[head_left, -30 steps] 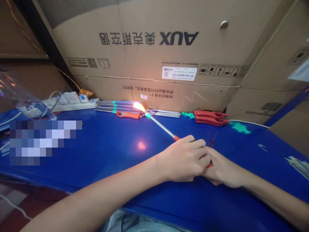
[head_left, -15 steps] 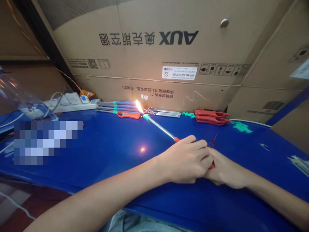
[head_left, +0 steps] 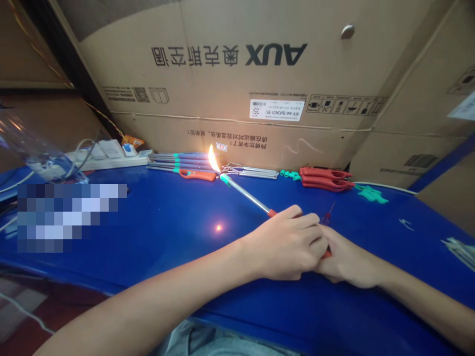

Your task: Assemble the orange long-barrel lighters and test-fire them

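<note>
Both my hands are closed around the red handle of a long-necked lighter (head_left: pixel 249 197). My left hand (head_left: pixel 291 242) wraps the front of the handle, and my right hand (head_left: pixel 345 259) grips its rear end. Most of the handle is hidden by the fingers. The metal neck slants up to the left and ends in a green tip (head_left: pixel 225 180). A tall yellow flame (head_left: pixel 213 159) burns there, and its glow reflects on the blue tabletop (head_left: pixel 166 217). Just beyond my right hand lies a small screwdriver (head_left: pixel 327 217).
Along the cardboard wall (head_left: pixel 208 89) lie several blue-handled lighters (head_left: pixel 193 162), an orange lighter (head_left: pixel 198 175), metal tubes (head_left: pixel 259 173), red handle shells (head_left: pixel 324 179) and green parts (head_left: pixel 373 194). A power strip (head_left: pixel 107 160) and a clear plastic bottle (head_left: pixel 48 148) stand at the left.
The flame stands taller and more upright than before. My hands and the lighter hold nearly the same position.
</note>
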A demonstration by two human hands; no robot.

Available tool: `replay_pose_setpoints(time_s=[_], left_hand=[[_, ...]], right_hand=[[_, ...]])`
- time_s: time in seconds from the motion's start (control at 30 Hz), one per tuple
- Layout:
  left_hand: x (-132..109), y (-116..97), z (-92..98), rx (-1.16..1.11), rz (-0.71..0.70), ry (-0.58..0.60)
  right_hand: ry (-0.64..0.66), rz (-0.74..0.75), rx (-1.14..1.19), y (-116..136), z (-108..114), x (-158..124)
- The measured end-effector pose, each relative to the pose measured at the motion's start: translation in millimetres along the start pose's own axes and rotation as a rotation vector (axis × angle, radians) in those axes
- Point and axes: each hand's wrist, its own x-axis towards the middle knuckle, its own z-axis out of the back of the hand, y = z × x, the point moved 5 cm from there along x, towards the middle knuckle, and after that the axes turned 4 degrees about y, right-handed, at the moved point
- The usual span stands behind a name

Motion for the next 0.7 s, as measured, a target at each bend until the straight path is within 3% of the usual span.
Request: replay_pose_setpoints(time_s=[0.7], left_hand=[[-0.8, 0.0, 1.7, -0.029, 0.001, -0.058]], right_hand=[[0.017, 0.058, 0.017, 6.2, -1.4, 0.0]])
